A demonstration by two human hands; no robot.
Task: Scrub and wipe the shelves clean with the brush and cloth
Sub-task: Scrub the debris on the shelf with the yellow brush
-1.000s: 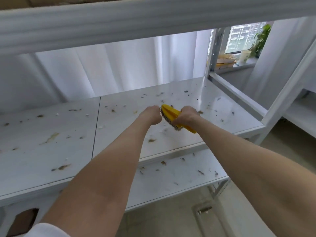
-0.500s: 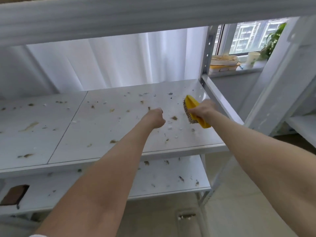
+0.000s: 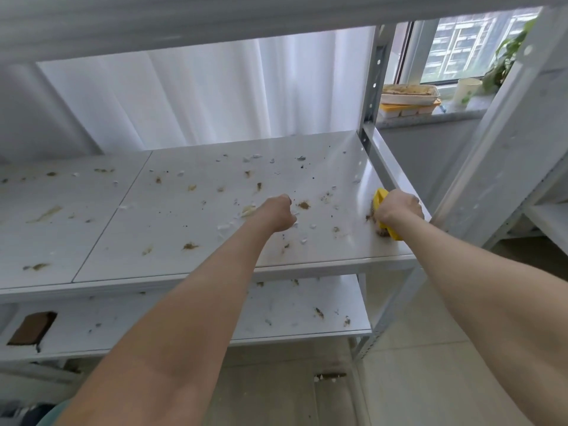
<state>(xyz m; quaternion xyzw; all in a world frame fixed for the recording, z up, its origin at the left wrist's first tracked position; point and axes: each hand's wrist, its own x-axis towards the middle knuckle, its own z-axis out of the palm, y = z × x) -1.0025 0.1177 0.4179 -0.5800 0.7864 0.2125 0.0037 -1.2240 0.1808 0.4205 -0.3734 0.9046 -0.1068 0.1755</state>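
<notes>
Yellow plastic scrubbing brush [image 3: 380,198] lay bristles down on the white metal middle shelf [image 3: 184,219], out toward three o'clock and close to the board's right edge, just beside the side rail. The right hand [image 3: 399,206] was clamped over its back, fingers wrapped round it so that only the yellow ends showed at either side of the knuckles, with a dark clump of dirt at the bristles. The left hand [image 3: 278,214] hovered or rested near the middle of the same board, well apart from the right, curled into a fist with nothing visible in it. Brown smears and pale flakes were scattered over the whole board, thickest from nine o'clock to the centre. The lower white shelf [image 3: 292,316] at six o'clock carried more specks and, far at its nine o'clock end, a dark brown rectangular patch [image 3: 32,329]. White pleated curtain [image 3: 215,93] hung at twelve o'clock. At two o'clock, stacked food trays [image 3: 408,94], a white cup [image 3: 467,90] and a green plant [image 3: 504,64] stood on the window sill.
</notes>
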